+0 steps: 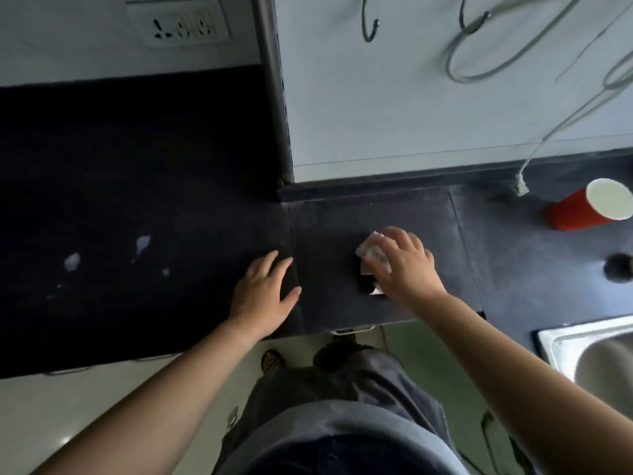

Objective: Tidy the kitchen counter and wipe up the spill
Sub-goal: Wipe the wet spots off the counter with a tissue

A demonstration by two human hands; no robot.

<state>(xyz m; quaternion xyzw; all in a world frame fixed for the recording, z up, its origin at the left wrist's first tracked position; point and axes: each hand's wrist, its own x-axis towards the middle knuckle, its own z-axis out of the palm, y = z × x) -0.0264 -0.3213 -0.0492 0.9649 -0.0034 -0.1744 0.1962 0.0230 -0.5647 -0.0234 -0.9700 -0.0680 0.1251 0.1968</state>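
Note:
My right hand (404, 265) presses a crumpled white paper towel (373, 253) flat on the dark counter (376, 214), fingers spread over it. A wet, shiny patch (368, 286) shows just below the towel. Resting flat on the counter to the left is my left hand (265, 293), fingers apart and holding nothing. Farther left, small pale wet spots (142, 243) glint on the dark surface. A red cup (589, 205) with a white inside lies tipped on its side at the far right.
A steel sink (589, 351) sits at the lower right. A dark round object (618, 267) lies near the right edge. A white cable with a plug (521, 188) dangles down to the counter. A wall socket (178, 24) is at top left.

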